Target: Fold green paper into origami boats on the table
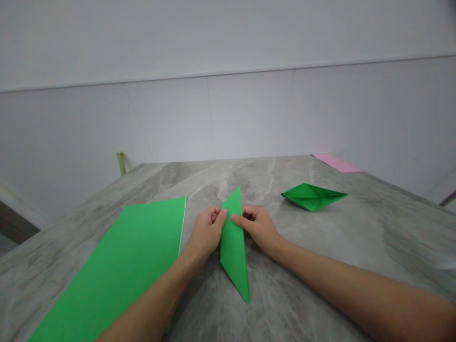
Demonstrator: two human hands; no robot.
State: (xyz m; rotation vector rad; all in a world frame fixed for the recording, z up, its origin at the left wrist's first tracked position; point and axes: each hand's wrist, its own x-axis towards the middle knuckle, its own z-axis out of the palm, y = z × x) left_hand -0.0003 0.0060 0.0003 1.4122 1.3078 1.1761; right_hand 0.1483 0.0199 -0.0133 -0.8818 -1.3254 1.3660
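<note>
A folded piece of green paper (233,247), long and pointed at both ends, is held between my two hands above the grey table. My left hand (209,227) pinches its left edge, thumb on the front face and fingers curled behind. On the opposite edge my right hand (259,227) grips it the same way, its thumb lying across the paper's face. The fingertips behind the paper are hidden. To the right lies another folded green paper shape (313,196), pointed at its ends with creases showing.
A stack of green paper sheets (131,261) lies at the left, partly under my left forearm. Pink paper (337,163) rests at the table's back right corner. The marbled grey table (285,294) meets a white wall (249,116). A light green object (121,163) stands beyond the back left edge.
</note>
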